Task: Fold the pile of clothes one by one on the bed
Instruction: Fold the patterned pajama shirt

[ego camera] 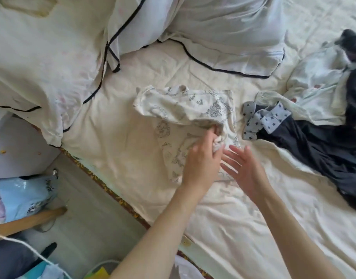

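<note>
Printed garment (185,109): mid-fold; left hand (201,164) is pinching its edge, right hand (243,170) is hovering open beside it. Right of garment: unfolded pile (324,117) is waiting.

I can read no words, brands or numbers anywhere here. The cream garment (185,105) I am folding carries grey line drawings and some letter-like marks near its top edge, but they are too blurred to make out.
</note>
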